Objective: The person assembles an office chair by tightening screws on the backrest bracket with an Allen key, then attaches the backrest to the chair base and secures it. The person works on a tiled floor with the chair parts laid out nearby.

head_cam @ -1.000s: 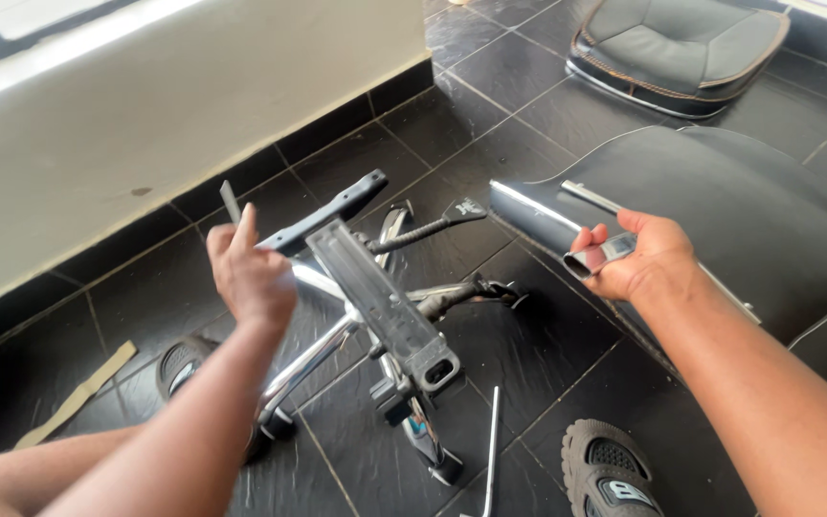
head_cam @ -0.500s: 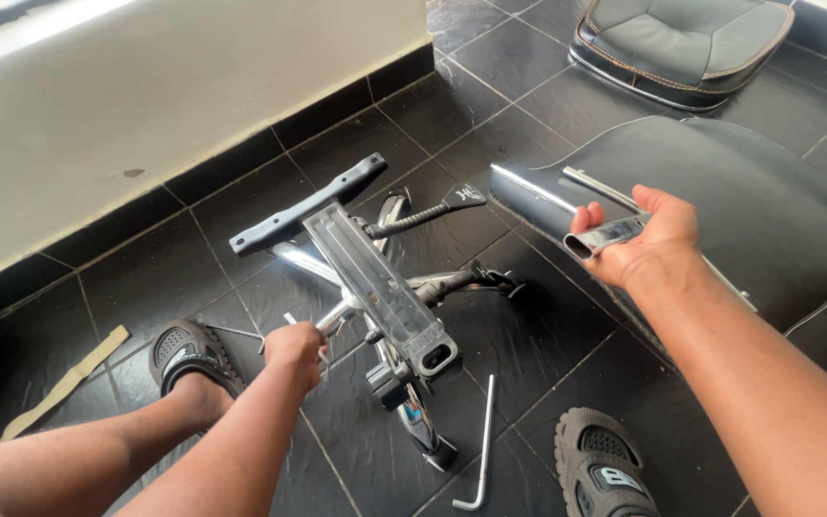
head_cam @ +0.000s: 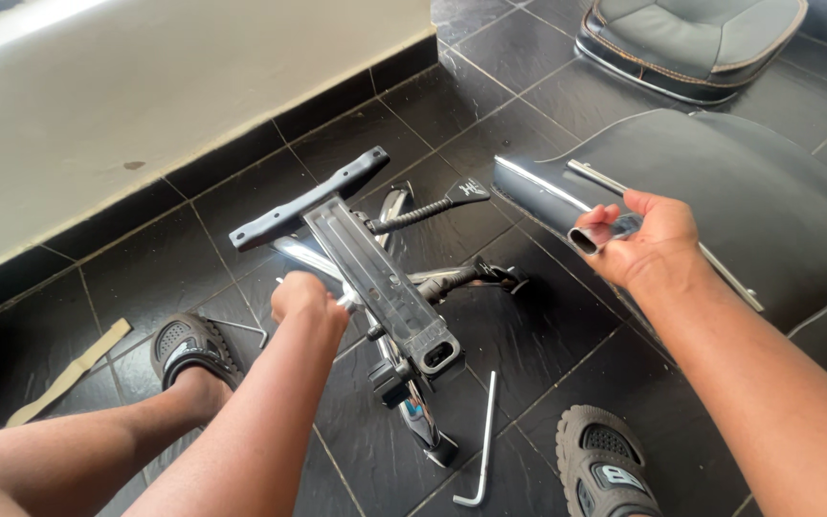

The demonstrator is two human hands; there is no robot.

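At frame centre, the left hand closes around the chair base (chrome legs, black plate). At right, the right hand grips a metal tube above the seat.

Bright daylight from upper left, glare on glossy tiles, sharp focus, slight edge distortion.

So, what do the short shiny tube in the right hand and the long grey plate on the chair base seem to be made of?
Short shiny tube: probably chromed metal, given its mirror-like reflections. Long grey plate: looks like matt cast metal, maybe hard plastic.
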